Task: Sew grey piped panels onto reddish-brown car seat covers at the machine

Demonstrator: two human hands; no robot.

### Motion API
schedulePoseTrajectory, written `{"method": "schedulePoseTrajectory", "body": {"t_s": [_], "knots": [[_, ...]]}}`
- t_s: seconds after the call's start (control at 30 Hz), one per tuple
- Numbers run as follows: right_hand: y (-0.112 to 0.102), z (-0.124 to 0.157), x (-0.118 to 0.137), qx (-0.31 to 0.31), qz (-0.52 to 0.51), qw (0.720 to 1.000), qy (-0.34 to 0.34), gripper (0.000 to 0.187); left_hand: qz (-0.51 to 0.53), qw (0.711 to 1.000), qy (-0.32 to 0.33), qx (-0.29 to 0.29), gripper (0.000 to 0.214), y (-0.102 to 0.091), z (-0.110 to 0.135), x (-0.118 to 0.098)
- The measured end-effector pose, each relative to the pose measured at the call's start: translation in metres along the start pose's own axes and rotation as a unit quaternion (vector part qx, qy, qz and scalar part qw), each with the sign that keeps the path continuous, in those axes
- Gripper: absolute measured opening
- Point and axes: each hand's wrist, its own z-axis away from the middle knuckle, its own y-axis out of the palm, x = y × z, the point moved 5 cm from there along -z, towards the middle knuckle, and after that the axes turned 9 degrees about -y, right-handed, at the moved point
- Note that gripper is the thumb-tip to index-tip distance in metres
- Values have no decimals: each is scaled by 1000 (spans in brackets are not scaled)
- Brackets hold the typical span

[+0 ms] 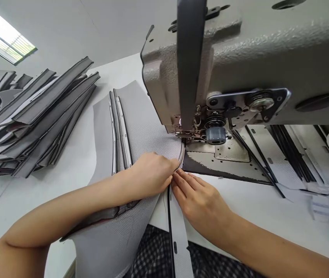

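Observation:
My left hand (153,173) is closed, pinching the edge of a grey mesh fabric panel (150,131) just in front of the sewing machine (257,69). Right beside it, my right hand (196,197) presses its fingers together on a light strip with black piping (178,239), where the strip meets the fabric edge. The strip hangs down past the table edge and has slots along it. The joined edge runs up under the presser foot area (184,135), largely hidden by the machine head. Two slotted strips (124,127) with dark edging lie along the panel's left part.
A stack of grey edged fabric pieces (45,116) lies on the white table (77,139) at left. Right of the metal machine bed (231,152) lie more slotted strips (274,158) and black cords (294,154). A checked cloth (153,251) shows below the table edge.

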Motion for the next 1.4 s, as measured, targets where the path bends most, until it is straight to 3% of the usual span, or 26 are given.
{"method": "schedulePoseTrajectory", "body": {"t_s": [0.3, 0.67, 1.0, 1.2, 1.4], "knots": [[4, 0, -2, 4, -11, 1000, -10, 29, 130, 991, 4, -42, 15, 7, 3, 6], [-3, 3, -6, -21, -14, 1000, -4, 25, 198, 980, 27, -16, 23, 2, -1, 8], [-4, -1, -7, -28, -13, 1000, 0, 30, 149, 988, 21, -23, 17, 11, -1, 4], [-5, -1, -7, -26, -12, 1000, 7, 27, 61, 984, 82, -146, 16, 5, 1, 3], [-6, -2, -9, -28, -32, 999, 6, 27, 85, 979, 107, -150, 16, 9, -2, 7]]}}
